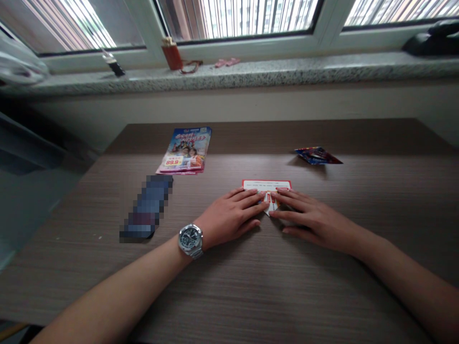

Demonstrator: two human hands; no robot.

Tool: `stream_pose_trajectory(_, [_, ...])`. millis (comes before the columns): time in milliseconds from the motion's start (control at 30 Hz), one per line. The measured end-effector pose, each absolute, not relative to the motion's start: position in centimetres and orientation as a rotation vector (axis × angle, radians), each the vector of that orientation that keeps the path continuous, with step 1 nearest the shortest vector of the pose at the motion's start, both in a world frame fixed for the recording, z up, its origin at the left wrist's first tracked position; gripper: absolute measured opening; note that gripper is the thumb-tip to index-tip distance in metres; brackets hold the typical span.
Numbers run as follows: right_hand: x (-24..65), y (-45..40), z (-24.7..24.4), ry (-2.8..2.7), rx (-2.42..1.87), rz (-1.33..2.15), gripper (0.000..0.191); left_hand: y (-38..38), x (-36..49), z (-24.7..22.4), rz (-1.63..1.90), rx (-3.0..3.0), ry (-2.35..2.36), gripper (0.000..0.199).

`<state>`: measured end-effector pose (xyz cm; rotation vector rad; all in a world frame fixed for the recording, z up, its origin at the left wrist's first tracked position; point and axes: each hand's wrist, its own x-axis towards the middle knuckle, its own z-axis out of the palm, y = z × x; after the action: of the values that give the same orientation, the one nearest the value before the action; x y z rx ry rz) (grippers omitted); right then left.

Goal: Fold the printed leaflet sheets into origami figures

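A partly folded paper flyer [267, 184] lies on the wooden table in front of me. Its far edge is a flat strip with a red border, and its near side narrows to a point between my hands. My left hand [233, 213], with a silver watch [191, 240] on the wrist, rests flat on the flyer's left part, fingers stretched out. From the other side my right hand [310, 216] lies over the right part, fingers also extended. Fingertips of both hands nearly meet at the middle and hide much of the folded sides.
A stack of colourful flyers [187, 150] lies at the back left, with a pixelated phone-like object [148, 208] nearer me. A folded paper piece [317, 155] stands at the back right. On the stone windowsill [272, 71] are a red-brown container [172, 55] and a small dark-capped bottle [114, 63].
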<state>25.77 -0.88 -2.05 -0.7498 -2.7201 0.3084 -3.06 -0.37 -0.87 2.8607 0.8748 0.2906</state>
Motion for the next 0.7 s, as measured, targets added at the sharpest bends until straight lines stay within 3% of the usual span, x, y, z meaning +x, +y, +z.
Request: stream_pose_trajectory(700, [25.52, -1.18, -1.97, -2.737, -0.749, 0.291, 0.044, -0.28, -3.21, -0.91, 0.282, 2.849, 0.859, 0.049])
